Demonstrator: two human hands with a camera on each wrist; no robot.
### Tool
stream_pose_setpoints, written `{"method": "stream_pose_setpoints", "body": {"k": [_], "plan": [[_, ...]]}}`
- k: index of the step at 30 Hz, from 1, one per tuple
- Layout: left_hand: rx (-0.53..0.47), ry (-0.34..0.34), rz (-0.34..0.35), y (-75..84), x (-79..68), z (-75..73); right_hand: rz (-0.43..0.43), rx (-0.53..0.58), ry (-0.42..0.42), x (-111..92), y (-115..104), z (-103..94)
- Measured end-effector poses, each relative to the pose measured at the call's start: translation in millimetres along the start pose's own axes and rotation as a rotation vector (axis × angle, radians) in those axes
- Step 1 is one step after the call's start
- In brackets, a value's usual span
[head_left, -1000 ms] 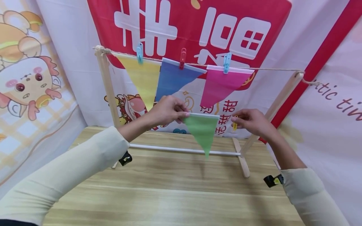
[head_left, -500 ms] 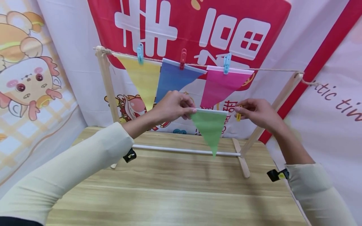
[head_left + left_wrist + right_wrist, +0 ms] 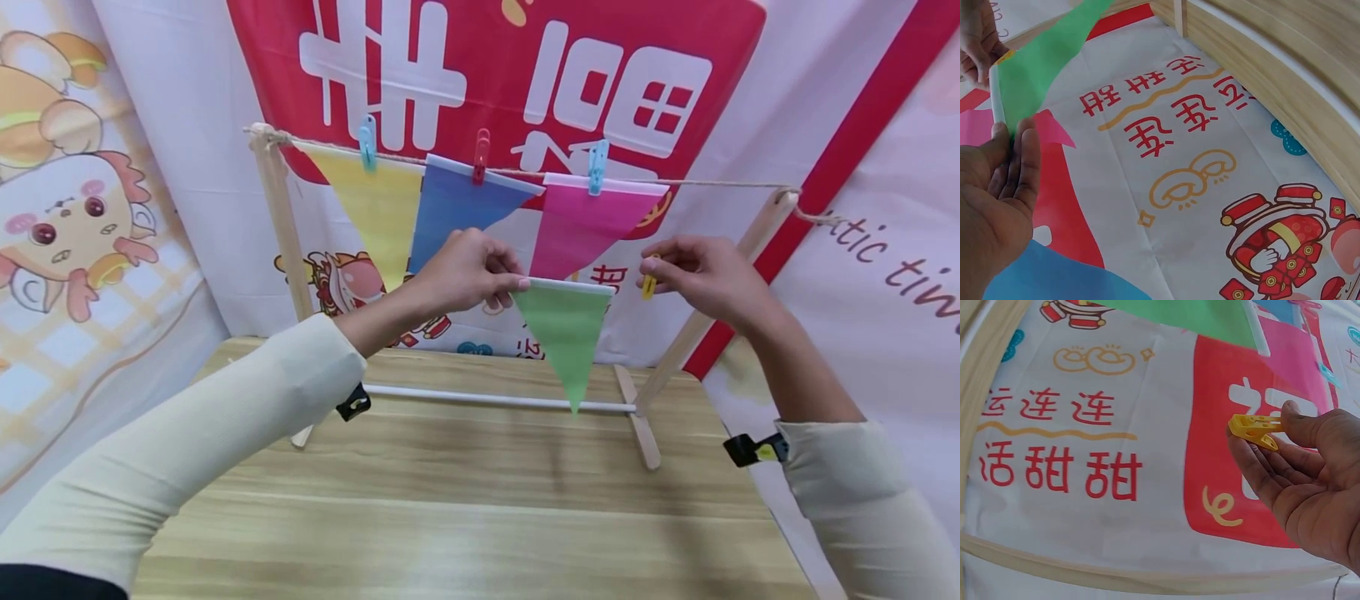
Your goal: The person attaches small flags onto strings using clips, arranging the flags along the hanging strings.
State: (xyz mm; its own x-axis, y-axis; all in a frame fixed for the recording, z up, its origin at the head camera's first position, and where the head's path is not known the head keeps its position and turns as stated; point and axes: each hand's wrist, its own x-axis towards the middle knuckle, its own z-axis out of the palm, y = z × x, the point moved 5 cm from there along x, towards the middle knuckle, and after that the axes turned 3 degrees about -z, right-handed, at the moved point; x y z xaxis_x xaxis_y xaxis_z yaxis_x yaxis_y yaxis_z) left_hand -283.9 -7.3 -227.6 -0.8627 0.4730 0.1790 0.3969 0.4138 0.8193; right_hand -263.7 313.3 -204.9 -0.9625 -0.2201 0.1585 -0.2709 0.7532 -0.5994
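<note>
My left hand (image 3: 476,271) pinches a green triangular pennant (image 3: 567,333) by the left end of its white top edge, and its point hangs down. To the right of it, my right hand (image 3: 708,275) holds a yellow clothespin (image 3: 1252,429) between thumb and fingers. Above both hands a string (image 3: 720,182) runs between two wooden posts. From it hang a yellow pennant (image 3: 375,208) under a blue clothespin (image 3: 367,143), a blue pennant (image 3: 457,212) under a red clothespin (image 3: 482,157), and a pink pennant (image 3: 585,225) under another blue clothespin (image 3: 597,168).
Wooden posts (image 3: 279,225) stand at both ends, with flat feet (image 3: 639,429) on the wood-grain table (image 3: 450,517). A white rod (image 3: 487,398) joins them low down. A printed cloth backdrop (image 3: 217,192) hangs close behind the string and along the sides.
My left hand has moved right and slightly up with the green pennant. My right hand has also risen and shifted right with the yellow clothespin. The hanging pennants stay in place.
</note>
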Motion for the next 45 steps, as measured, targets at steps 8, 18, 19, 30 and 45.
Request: {"method": "stream_pose_setpoints", "body": {"k": [8,18,19,30,45], "plan": [[0.006,0.022,0.0,8.2,4.4,2.2,-0.03,-0.019,0.05,0,-8,-16.4],[0.029,0.021,0.013,15.7,11.5,-0.2,-0.086,0.001,0.127,3,-24,-40.1],[0.032,0.022,0.013,16.2,12.2,-0.9,-0.092,0.006,0.134,4,-27,-42.0],[0.027,0.019,0.049,33.1,27.1,10.3,-0.12,0.039,0.207,4,-38,-48.3],[0.007,0.063,0.075,59.7,44.3,15.6,-0.106,0.077,0.243,2,-48,-59.8]]}}
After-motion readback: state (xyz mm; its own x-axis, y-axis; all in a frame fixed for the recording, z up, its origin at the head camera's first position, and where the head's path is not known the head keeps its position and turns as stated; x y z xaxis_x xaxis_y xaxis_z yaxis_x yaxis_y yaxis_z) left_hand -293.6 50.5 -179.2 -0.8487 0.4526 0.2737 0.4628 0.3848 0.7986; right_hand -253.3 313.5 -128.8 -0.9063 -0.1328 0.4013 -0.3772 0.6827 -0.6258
